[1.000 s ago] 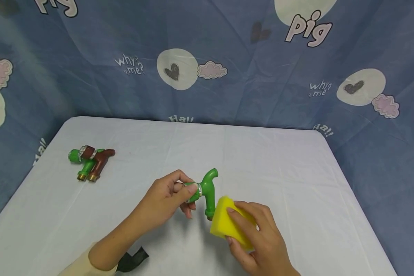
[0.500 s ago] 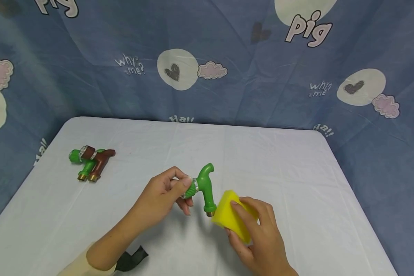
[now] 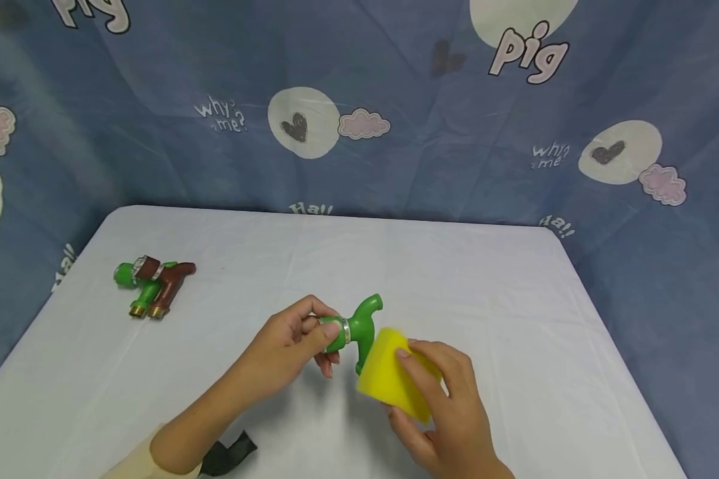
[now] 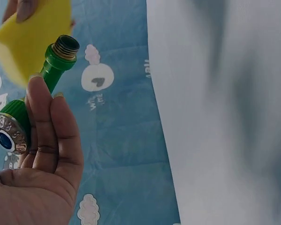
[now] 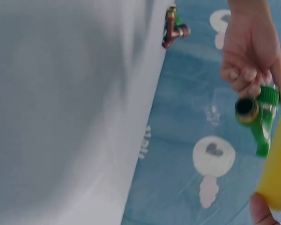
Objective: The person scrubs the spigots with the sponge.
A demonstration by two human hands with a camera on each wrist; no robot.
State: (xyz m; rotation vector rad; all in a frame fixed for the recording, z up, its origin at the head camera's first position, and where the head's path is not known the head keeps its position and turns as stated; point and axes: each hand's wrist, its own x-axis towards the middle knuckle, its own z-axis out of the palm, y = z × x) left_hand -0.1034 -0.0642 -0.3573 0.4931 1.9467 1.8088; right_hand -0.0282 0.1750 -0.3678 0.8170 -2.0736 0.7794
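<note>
In the head view my left hand point(image 3: 290, 349) grips a green tap point(image 3: 362, 326) by its ribbed knob, thumb on top, with the curved spout pointing up and away. My right hand point(image 3: 449, 406) holds a yellow sponge point(image 3: 395, 372) between thumb and fingers. The sponge overlaps the lower end of the tap in the head view and hides its threaded mouth. That brass-coloured thread point(image 4: 65, 46) shows in the left wrist view, as does the blue-centred end of the knob point(image 4: 7, 139). Both things are held above the white table.
Two more taps lie together at the table's left: a brown tap point(image 3: 170, 286) across a green one point(image 3: 124, 275). A black strap point(image 3: 230, 456) shows by the left sleeve point(image 3: 150, 462). Beyond the white table point(image 3: 485, 286) hangs a blue printed cloth point(image 3: 395, 66).
The tap first rises slightly leftward, then comes back down to the right. The sponge has shifted left and up, now covering the tap's threaded end. Both grips stay the same.
</note>
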